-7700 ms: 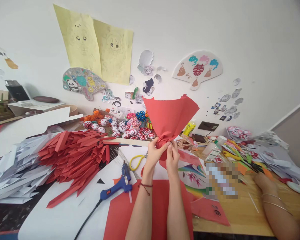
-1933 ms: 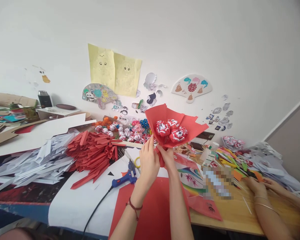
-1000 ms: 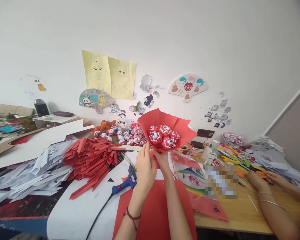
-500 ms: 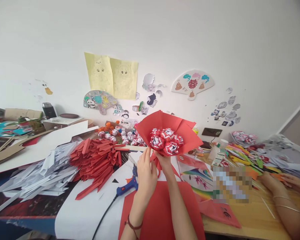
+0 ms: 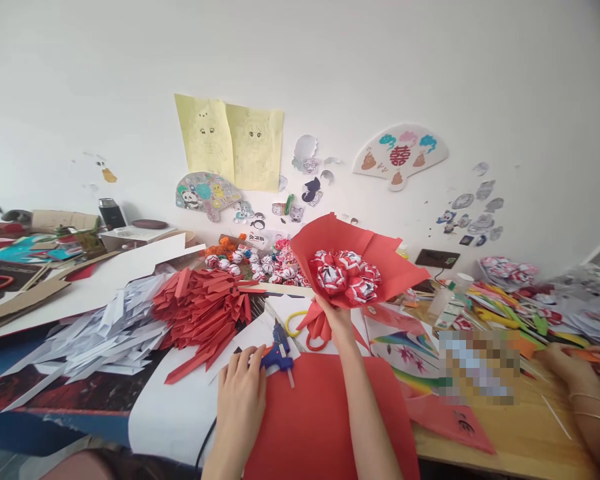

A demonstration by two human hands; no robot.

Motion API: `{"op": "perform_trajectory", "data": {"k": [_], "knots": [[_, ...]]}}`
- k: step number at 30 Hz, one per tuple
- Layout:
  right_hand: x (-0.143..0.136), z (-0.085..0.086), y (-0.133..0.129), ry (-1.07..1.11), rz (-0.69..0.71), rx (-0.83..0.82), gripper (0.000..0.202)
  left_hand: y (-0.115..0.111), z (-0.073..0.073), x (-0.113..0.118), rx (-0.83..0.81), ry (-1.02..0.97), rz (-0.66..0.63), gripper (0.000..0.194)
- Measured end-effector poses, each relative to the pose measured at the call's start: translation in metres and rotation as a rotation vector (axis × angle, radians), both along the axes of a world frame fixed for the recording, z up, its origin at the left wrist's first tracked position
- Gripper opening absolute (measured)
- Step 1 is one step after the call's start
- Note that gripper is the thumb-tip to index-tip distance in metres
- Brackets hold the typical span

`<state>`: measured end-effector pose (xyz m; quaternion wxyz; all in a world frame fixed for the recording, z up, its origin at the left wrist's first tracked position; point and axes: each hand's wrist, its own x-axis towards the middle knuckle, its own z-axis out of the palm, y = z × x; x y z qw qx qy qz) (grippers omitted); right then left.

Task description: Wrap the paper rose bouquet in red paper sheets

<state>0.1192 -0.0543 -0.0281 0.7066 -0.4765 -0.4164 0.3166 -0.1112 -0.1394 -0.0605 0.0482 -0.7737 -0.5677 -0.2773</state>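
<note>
As right grip [image 5: 336, 319] clasps flared paper bouquet [image 5: 351, 272], left grip [image 5: 242, 392] overlaps glue gun [image 5: 281, 347], closure unclear.

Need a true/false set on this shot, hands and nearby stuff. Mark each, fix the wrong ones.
1. The right hand holds the bouquet. True.
2. The left hand holds the bouquet too. False: the left hand is at the glue gun.
3. The red strips lie right of the white strips. True.
4. The bouquet's flowers are plain yellow. False: the flowers are red and white.
5. Another person's hands show at the far right. True.
</note>
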Motion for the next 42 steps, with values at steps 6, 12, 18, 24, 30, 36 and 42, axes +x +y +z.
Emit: {"op": "perform_trajectory", "data": {"k": [6, 12, 18, 24, 30, 36, 42], "knots": [[-0.006, 0.011, -0.013, -0.008, 0.1, -0.034, 0.03, 0.006, -0.009, 0.006, -0.011, 0.156, 0.017, 0.035], [-0.008, 0.013, -0.019, -0.017, 0.104, -0.062, 0.032, 0.017, -0.024, 0.004, 0.018, 0.08, -0.084, 0.04], [-0.01, 0.015, -0.02, -0.058, 0.05, -0.035, 0.037, 0.011, -0.012, -0.008, 0.042, -0.175, -0.188, 0.045], [-0.011, 0.004, -0.013, -0.127, 0.023, -0.055, 0.039, -0.006, 0.005, -0.03, 0.037, -0.512, -0.51, 0.041], [-0.009, -0.011, -0.011, -0.21, 0.012, -0.106, 0.035, -0.023, 0.015, -0.034, 0.105, -0.56, -0.608, 0.043], [-0.012, -0.006, -0.012, -0.272, -0.018, -0.09, 0.041, -0.029, 0.028, -0.029, 0.097, -0.569, -0.565, 0.044], [-0.012, -0.007, -0.01, -0.331, -0.028, -0.014, 0.053, -0.029, 0.035, -0.023, 0.037, -0.602, -0.513, 0.043]]}}
